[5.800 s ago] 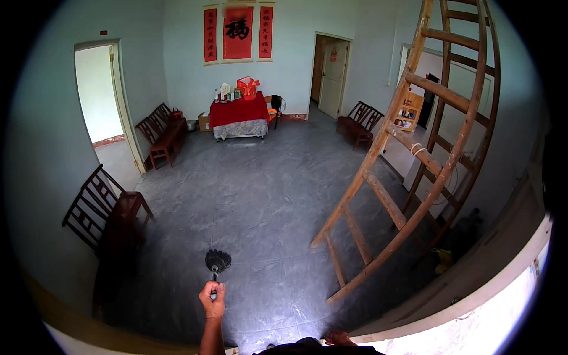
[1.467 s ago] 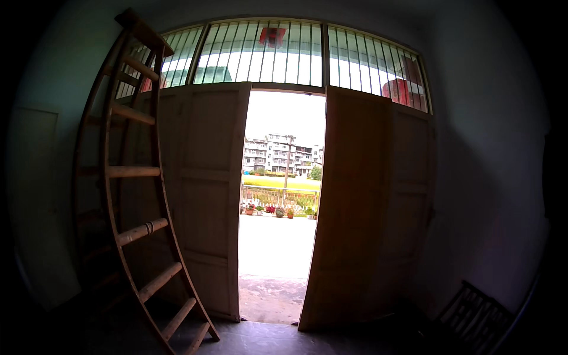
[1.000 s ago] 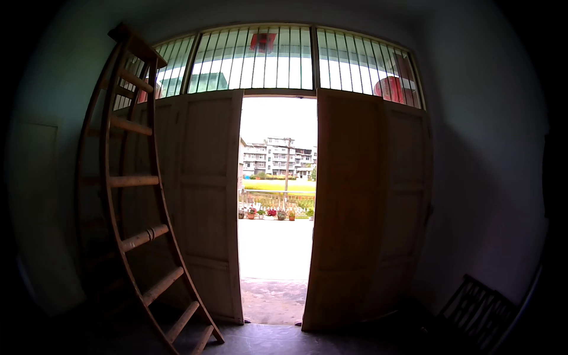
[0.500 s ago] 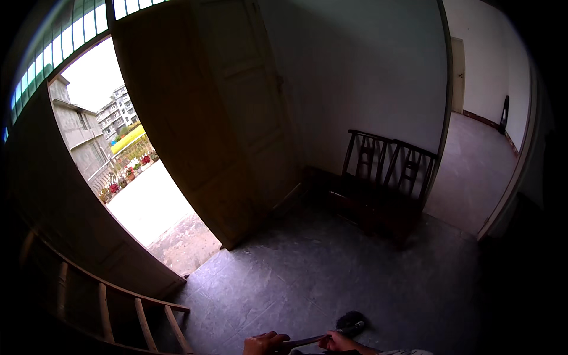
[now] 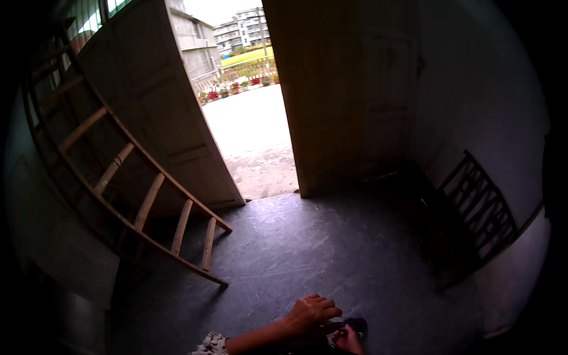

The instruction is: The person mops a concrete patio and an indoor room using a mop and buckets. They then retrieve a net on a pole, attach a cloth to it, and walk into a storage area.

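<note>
Low in the view, my left hand [image 5: 310, 312] reaches in from the left, a light patterned cuff [image 5: 211, 344] at its wrist. Its fingers are bent and closed over a thin dark stick-like thing [image 5: 332, 326], mostly hidden below the hand. Just right of it and nearer to me, my right hand [image 5: 348, 340] has its fingers closed on the same thing. Beside the right hand shows a dark rounded shape [image 5: 358, 323]; it is too dim to tell its kind or whether it joins the stick.
A wooden ladder [image 5: 145, 201] leans at the left, its foot on the grey tiled floor [image 5: 278, 248]. Ahead, a doorway between wooden door panels [image 5: 331, 100] opens onto bright paving [image 5: 254, 121]. A dark wooden bench [image 5: 480, 204] stands along the right wall.
The view has swung left, bringing the doorway to the middle and more of the ladder in. My left hand has come closer to my right hand and now covers most of the stick-like thing.
</note>
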Action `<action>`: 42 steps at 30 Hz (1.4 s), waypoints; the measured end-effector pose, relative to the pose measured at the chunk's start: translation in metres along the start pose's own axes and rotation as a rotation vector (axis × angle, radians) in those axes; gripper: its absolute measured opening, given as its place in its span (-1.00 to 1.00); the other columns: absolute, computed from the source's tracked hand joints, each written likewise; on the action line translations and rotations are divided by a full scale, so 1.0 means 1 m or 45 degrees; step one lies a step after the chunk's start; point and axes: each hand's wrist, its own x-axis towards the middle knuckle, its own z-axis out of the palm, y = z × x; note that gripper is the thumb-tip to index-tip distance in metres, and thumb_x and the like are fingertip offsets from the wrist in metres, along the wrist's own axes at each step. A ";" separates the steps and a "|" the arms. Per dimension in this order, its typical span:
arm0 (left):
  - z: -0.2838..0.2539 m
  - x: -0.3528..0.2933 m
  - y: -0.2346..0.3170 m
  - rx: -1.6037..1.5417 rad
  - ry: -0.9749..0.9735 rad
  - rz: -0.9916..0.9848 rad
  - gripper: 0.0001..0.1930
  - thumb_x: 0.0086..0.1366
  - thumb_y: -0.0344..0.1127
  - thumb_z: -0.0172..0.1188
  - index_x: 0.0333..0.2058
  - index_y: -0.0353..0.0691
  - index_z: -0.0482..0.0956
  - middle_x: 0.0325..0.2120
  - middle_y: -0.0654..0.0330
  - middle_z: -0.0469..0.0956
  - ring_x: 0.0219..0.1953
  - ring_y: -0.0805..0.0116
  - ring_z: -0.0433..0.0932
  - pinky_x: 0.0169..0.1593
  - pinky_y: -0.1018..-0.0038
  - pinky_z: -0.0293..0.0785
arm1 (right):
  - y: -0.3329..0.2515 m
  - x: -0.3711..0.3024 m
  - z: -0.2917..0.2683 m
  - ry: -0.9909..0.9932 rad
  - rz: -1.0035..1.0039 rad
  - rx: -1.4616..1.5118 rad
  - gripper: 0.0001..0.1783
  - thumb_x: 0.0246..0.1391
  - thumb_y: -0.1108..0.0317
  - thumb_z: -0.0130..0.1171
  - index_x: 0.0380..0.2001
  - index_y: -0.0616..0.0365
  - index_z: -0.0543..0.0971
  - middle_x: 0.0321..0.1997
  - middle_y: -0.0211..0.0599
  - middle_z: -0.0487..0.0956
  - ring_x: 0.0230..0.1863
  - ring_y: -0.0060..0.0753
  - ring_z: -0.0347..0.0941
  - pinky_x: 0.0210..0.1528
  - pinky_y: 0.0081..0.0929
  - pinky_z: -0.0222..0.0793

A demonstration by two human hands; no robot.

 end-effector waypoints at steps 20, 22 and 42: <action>-0.085 -0.096 -0.054 -1.298 0.155 -0.261 -0.79 0.12 -0.22 0.17 -0.39 -0.25 0.52 -0.45 0.20 0.49 -0.41 0.36 0.46 -0.35 0.46 0.39 | 0.032 0.058 0.127 0.037 0.134 -0.854 -0.74 -0.01 0.12 0.04 -0.43 0.10 0.48 -0.57 -0.36 0.45 -0.46 -0.39 0.37 -0.42 -0.32 0.32; -0.098 -0.114 -0.076 -1.236 0.124 -0.232 -0.76 0.15 -0.19 0.13 -0.38 -0.27 0.51 -0.26 0.11 0.42 -0.15 0.28 0.39 -0.17 0.37 0.35 | 0.039 0.061 0.134 0.049 0.112 -0.929 -0.73 -0.03 0.12 0.05 -0.44 0.10 0.48 -0.56 -0.36 0.46 -0.45 -0.38 0.37 -0.41 -0.31 0.32; -0.244 -0.191 -0.163 -0.687 0.687 -0.161 -0.80 0.11 -0.47 0.16 -0.24 -0.28 0.51 -0.36 0.14 0.51 -0.38 0.42 0.47 -0.39 0.59 0.41 | 0.062 0.202 0.225 -0.233 -0.201 -2.111 -0.71 -0.18 0.11 0.18 -0.46 0.10 0.50 -0.50 -0.28 0.50 -0.36 -0.31 0.41 -0.32 -0.18 0.33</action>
